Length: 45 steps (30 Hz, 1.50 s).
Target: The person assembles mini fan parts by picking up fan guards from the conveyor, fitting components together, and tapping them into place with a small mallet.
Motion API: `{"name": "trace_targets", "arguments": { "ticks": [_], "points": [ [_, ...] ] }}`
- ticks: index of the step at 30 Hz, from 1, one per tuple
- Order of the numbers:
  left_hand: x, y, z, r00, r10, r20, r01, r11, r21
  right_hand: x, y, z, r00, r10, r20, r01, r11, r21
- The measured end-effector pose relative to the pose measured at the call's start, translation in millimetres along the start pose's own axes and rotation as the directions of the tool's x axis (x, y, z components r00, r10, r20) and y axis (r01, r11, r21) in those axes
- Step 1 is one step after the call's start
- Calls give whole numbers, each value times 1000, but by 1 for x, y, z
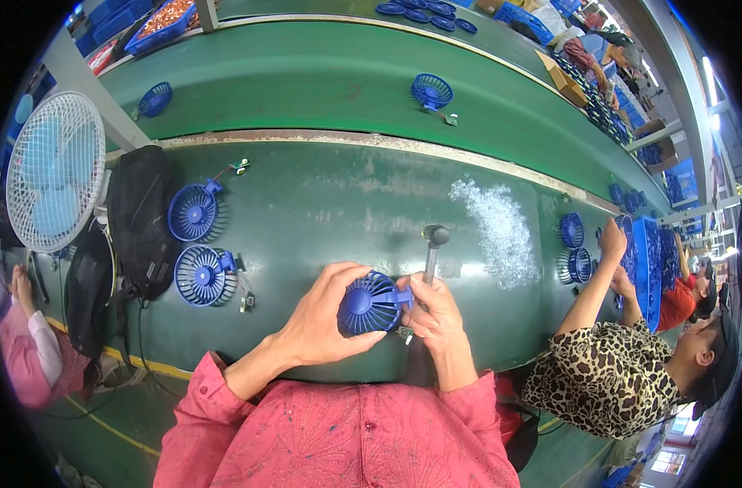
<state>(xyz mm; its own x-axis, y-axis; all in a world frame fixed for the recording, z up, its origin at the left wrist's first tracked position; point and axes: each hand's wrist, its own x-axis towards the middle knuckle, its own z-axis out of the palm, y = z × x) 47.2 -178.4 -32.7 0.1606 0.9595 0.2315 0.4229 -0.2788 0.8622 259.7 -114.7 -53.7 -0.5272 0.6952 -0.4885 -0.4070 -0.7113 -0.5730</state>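
Note:
A round blue fan housing (369, 302) with slatted ribs is held in front of my chest. My left hand (318, 315) wraps its left rim, thumb below and fingers above. The fingers of my right hand (437, 313) are closed at its short neck on the right. Below the neck shows a small circuit board (404, 332). A hammer (437, 235) with a metal shaft and dark handle passes behind my right hand; whether that hand touches it is hidden. To the left lie an upper fan housing (193, 213) and a lower fan housing (202, 276), each with a small board wired to it.
A pile of small clear pieces (501, 232) lies right of the hammer. A white desk fan (55, 171) and black bag (141, 220) stand left. Beyond the bench, a green conveyor (306, 89) carries fan housings. At right, a co-worker (611, 366) handles parts beside a blue crate (649, 272).

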Motion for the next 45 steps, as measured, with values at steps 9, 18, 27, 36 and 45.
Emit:
{"name": "trace_targets", "arguments": {
  "ticks": [9, 18, 27, 36, 45],
  "points": [
    [-8, 1, -5, 991, -97, -90, 105, 990, 94, -8, -4, 32, 988, -82, -128, 49, 969, -243],
    [39, -2, -40, 932, -316, 179, 316, 948, 26, -2, -8, 46, 859, -451, -242, 218, 751, -624],
    [76, -17, -99, 966, 165, -201, 41, 668, 743, -9, -11, 50, 755, -614, -229, 314, 646, -695],
    [-6, -55, -154, 936, -262, -233, 304, 273, 913, -3, 18, 40, 860, -507, -63, 146, 361, -921],
    [-5, -62, -112, 886, -399, -237, 362, 914, -183, -1, 24, 59, 876, -439, 201, 352, 296, -888]
  ]
}}
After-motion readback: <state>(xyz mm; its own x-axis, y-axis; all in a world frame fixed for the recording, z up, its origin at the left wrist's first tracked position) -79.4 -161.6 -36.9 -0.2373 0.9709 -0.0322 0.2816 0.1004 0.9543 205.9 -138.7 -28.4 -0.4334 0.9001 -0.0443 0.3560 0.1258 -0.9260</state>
